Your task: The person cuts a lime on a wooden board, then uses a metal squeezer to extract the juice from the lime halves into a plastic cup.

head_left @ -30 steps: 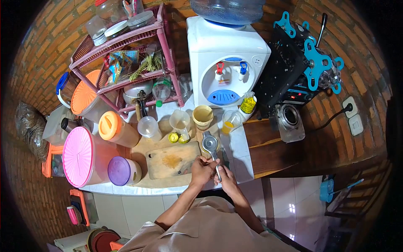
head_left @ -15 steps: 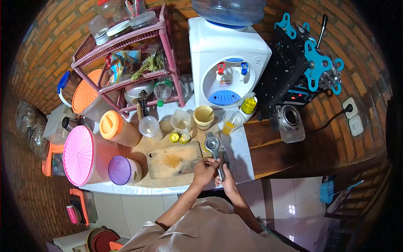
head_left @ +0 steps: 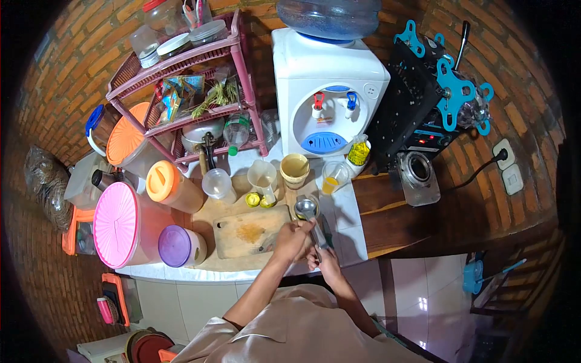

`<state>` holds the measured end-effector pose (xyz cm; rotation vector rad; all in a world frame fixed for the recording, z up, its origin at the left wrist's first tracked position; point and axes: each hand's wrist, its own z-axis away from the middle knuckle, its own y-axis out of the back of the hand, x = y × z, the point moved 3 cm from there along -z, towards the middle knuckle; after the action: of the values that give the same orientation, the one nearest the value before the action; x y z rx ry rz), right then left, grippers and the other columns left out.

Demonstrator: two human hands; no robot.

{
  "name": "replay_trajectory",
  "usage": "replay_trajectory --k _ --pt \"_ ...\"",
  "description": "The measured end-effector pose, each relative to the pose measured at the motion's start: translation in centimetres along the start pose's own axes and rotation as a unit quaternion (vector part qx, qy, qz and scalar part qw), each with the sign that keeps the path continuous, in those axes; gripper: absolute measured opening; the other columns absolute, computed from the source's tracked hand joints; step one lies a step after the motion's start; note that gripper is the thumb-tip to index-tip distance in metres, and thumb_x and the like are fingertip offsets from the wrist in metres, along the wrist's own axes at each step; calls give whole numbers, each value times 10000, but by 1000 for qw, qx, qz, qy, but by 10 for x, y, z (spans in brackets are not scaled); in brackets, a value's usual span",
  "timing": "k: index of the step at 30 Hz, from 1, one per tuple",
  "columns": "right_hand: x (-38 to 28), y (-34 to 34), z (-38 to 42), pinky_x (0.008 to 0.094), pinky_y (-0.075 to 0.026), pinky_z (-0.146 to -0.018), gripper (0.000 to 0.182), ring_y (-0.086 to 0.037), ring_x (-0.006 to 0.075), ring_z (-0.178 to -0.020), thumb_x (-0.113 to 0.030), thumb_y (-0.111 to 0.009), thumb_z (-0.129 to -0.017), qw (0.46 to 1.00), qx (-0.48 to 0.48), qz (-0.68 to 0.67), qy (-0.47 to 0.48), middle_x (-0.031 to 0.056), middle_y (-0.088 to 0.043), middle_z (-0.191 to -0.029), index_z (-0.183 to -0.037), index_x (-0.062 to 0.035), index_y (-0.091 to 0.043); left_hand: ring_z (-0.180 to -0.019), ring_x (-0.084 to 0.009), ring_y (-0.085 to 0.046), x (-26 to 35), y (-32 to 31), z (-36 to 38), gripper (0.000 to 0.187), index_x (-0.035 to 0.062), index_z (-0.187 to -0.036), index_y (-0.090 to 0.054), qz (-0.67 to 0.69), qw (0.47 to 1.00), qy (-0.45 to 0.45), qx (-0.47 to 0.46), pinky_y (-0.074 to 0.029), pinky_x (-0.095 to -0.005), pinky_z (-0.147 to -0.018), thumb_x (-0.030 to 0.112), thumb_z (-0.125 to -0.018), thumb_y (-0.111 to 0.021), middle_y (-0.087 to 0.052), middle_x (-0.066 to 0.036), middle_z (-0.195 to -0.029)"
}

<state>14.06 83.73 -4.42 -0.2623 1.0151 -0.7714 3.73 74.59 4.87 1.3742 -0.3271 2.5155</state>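
A metal squeezer [head_left: 306, 208] with a round cup is held over the front part of the counter, right of the wooden cutting board [head_left: 247, 232]. My left hand [head_left: 293, 240] is closed on its handle near the cup. Lower on the handles, my right hand [head_left: 325, 262] is wrapped round them. Orange-brown residue lies on the board. Behind it are two yellow citrus halves [head_left: 253, 199] beside a clear measuring jug [head_left: 262, 176]. A cream tub [head_left: 295, 169] stands behind the squeezer, and a clear cup with yellow liquid [head_left: 331, 184] is to its right.
Lidded containers, pink [head_left: 115, 225], orange [head_left: 172, 187] and purple [head_left: 181, 246], stand at the left. A pink shelf rack [head_left: 175, 118] is behind them. A white water dispenser [head_left: 331, 78] stands at the back, with a black machine [head_left: 411, 103] at the right.
The squeezer's cup has tilted and now shows its round inside more openly. My left hand has shifted slightly on the handle, and my right hand has moved a little lower.
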Motion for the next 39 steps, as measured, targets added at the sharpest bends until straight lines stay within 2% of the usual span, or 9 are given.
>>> replay_trajectory --k 5,10,13,14,16,17,26,35,39 --pt "-6 -2 3 262 -335 -467 185 -380 84 -488 -198 -460 -1019 997 -2 77 19 -11 -398 -603 -919 -45 -495 -819 -93 -504 13 19 -29 294 98 -981 -721 68 996 31 -48 -390 -263 -740 344 -948 -564 -659 -3 -957" --pt "-2 -1 3 242 -321 -449 214 -371 69 -489 -211 -446 -1025 992 -3 104 69 -27 -389 -600 -901 -44 -493 -827 -92 -522 25 27 -51 213 90 -1086 -668 194 976 -34 -88 -420 -270 -765 191 -968 -522 -637 24 -993" --pt "-5 1 2 244 -329 -458 202 -365 73 -491 -199 -441 -1026 990 7 127 59 -20 -384 -599 -932 -29 -496 -802 -96 -544 29 30 -50 171 47 -1056 -659 61 989 -134 -20 -459 -307 -752 114 -964 -532 -641 22 -979" --pt "-6 1 2 244 -329 -458 202 -365 73 -491 -199 -441 -1026 990 8 126 59 -20 -384 -599 -932 -29 -496 -810 -175 -573 34 30 -46 170 40 -1064 -649 -106 961 -255 -10 -471 -341 -765 86 -928 -558 -654 -26 -976" --pt "-8 1 1 247 -327 -460 204 -366 75 -495 -189 -426 -1028 986 15 149 75 -19 -385 -599 -925 -28 -496 -825 -331 -631 41 25 -31 223 27 -1080 -629 -419 784 -458 14 -496 -410 -793 30 -857 -612 -680 -122 -968" --pt "-8 0 0 247 -327 -460 204 -366 75 -495 -189 -426 -1028 986 13 149 73 -19 -385 -599 -925 -28 -496 -902 -410 -612 38 24 -28 254 34 -1077 -630 -458 781 -424 -17 -493 -431 -825 50 -824 -631 -671 -181 -986" --pt "-12 -3 4 247 -326 -470 211 -359 74 -503 -182 -426 -1027 986 21 151 66 -24 -379 -603 -909 -23 -495 -903 -375 -609 26 18 -36 308 55 -1042 -631 -505 782 -363 -38 -477 -457 -839 198 -788 -728 -679 -140 -931" --pt "-8 5 2 224 -307 -446 222 -375 53 -505 -213 -458 -1017 987 27 139 77 -39 -406 -616 -888 -43 -518 -904 -303 -608 27 16 -54 79 92 -802 -699 -546 735 -397 -64 -467 -400 -840 154 -754 -712 -655 -118 -909" --pt "-11 3 -1 248 -339 -486 212 -364 74 -513 -205 -446 -1019 982 27 168 77 -30 -379 -604 -913 -30 -501 -931 -311 -587 23 8 -47 104 82 -843 -691 -555 697 -454 -15 -462 -404 -824 158 -772 -696 -630 -111 -940"
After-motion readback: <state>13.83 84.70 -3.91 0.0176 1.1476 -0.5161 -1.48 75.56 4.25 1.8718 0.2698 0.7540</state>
